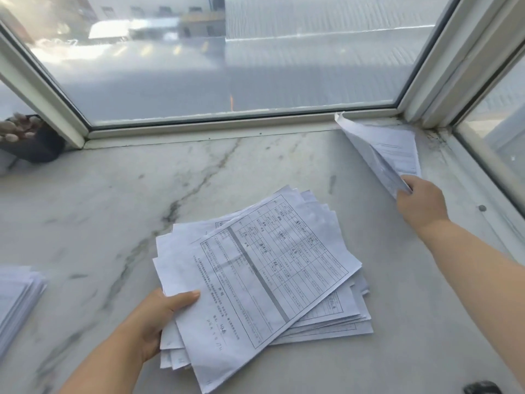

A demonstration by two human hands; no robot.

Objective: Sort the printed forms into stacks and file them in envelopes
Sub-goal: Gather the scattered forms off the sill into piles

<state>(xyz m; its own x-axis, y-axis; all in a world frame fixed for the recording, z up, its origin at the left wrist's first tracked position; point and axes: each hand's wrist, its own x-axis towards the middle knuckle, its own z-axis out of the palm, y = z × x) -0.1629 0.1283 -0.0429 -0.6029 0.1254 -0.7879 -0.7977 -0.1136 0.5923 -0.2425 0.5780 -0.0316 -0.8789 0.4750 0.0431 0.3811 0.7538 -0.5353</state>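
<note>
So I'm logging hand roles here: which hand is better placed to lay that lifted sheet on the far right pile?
The right hand. It already pinches the lifted sheet just above the far right pile by the window corner. The left hand is busy gripping the near edge of the main stack.

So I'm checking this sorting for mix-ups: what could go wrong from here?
The main stack is fanned and skewed, gripped only at its corner by the left hand; sheets may slide apart. The sheet the right hand pinches hangs curled over the corner pile and may land crooked.
</note>
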